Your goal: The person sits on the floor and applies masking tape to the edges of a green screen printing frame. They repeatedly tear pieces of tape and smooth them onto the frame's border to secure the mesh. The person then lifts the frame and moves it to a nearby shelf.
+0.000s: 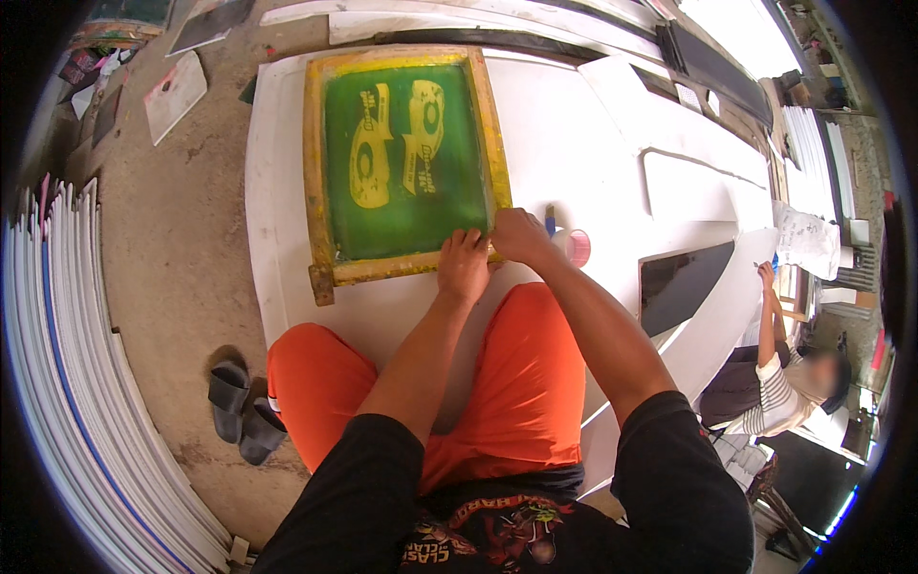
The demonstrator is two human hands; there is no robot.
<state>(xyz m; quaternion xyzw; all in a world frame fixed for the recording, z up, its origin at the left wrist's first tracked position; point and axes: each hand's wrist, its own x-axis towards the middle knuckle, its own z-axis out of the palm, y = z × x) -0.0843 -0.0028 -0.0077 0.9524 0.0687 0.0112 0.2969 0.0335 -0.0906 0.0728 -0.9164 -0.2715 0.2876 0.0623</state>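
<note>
A screen printing frame (pixel 408 267) with a yellow-stained wooden border and green mesh lies on a white sheet in front of me. Two yellow stencil shapes with lettering show in the mesh. At its near right corner, my left hand (pixel 466 268) is closed, with bent fingers over the near rail. Close beside it, my right hand (pixel 519 236) is closed at the corner, its fingertips turned toward the left hand. Whatever its fingers pinch is hidden. Just right of that hand stand a small pink-and-white container (pixel 578 248) and a blue-handled tool (pixel 550 222).
White sheets (pixel 564 124) spread under and beyond the frame. A dark panel (pixel 684 282) lies to the right. Another person (pixel 765 383) works there, one hand on a white board. Stacked sheets (pixel 86 383) line the left, with black slippers (pixel 244 413) on the floor.
</note>
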